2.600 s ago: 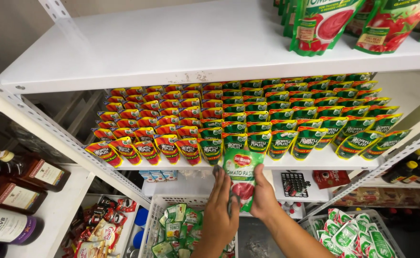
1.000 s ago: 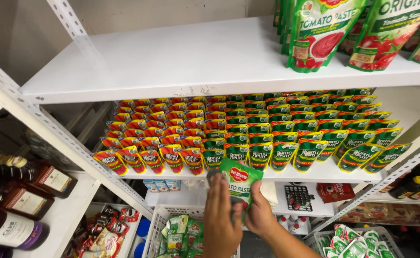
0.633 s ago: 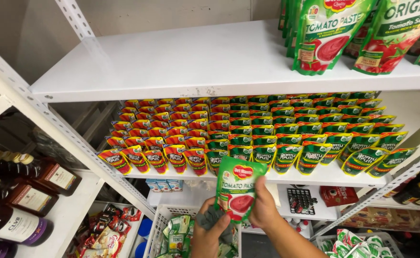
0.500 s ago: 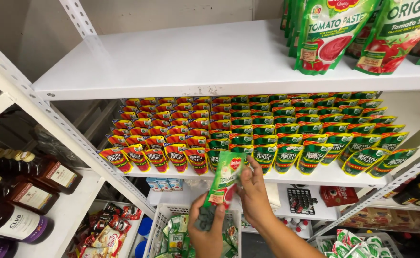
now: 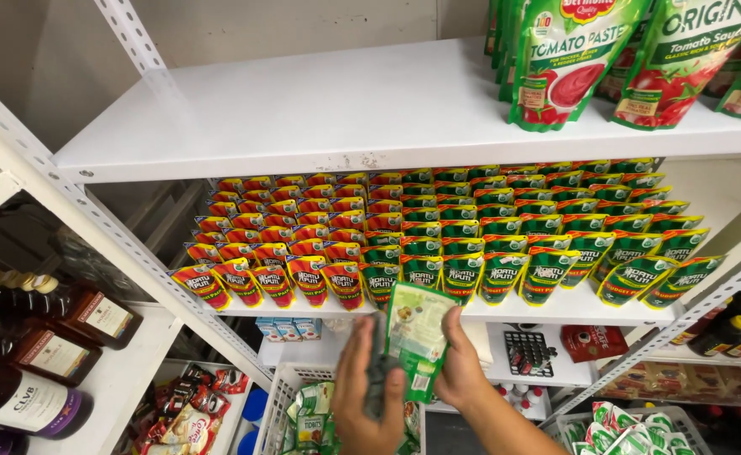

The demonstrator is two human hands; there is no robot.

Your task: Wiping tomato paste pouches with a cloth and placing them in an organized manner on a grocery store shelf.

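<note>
We hold one green sauce pouch between both hands, just below the front edge of the middle shelf. Our right hand clasps its right edge, fingers wrapped around it; our left hand is curled against its left side with a dark cloth-like thing pressed under the fingers.

Directly above the grip, the shelf front is lined wall to wall with small pouches: red and yellow ones up and to the left, green ones above and to the right. We count about five red and about nine green along the front row, with several rows behind; no gap shows in the front row. Higher still, the top shelf lies mostly bare, with large tomato pouches standing at its right end; three show clearly.

Below the grip sits a white basket of more green packets. Far left, four dark bottles lie on their sides, beyond the slanted upright.
</note>
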